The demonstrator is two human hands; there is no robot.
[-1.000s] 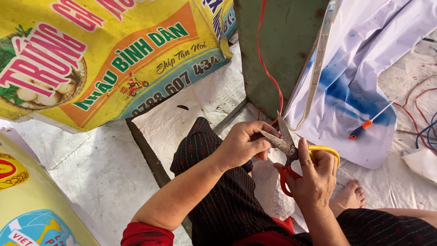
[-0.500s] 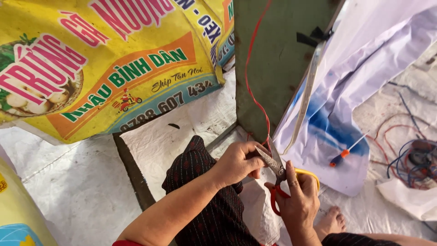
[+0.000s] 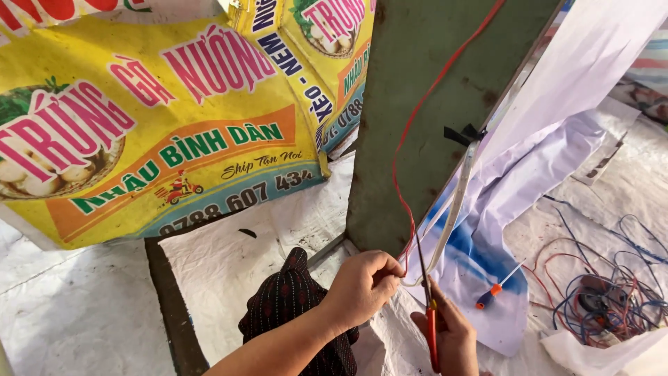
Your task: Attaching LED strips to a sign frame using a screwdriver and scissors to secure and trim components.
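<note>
Left hand: the left hand is curled shut, its fingertips pinching the lower end of the red wire just beside the bottom edge of the green panel.
Right hand: the right hand is wrapped around the red handles of the scissors, fingers closed on them; the thin blades point up toward the pinched end of the wire.
Red wire: it runs down from the upper right across the face of the green panel, bows to the left, and ends at the left hand's fingertips, close to the scissor blades.
White strip: a pale strip hangs along the panel's right edge, held near the top by a black tie, and curves down to the hands.
Green panel: upright, with its lower edge meeting the white floor sheet just above the left hand.
Left side: a yellow printed banner lies over the sheet; a dark frame bar runs along the sheet below it, well apart from the hands.
Right side: a white and blue sheet lies draped beside the panel, and a screwdriver with an orange and blue handle rests on it, near the right hand.
Far right: a tangle of loose wires crowds the floor, apart from the hands.
Open room: bare floor sheet shows left of the forearm, between the frame bar and the dark patterned trouser knee.
</note>
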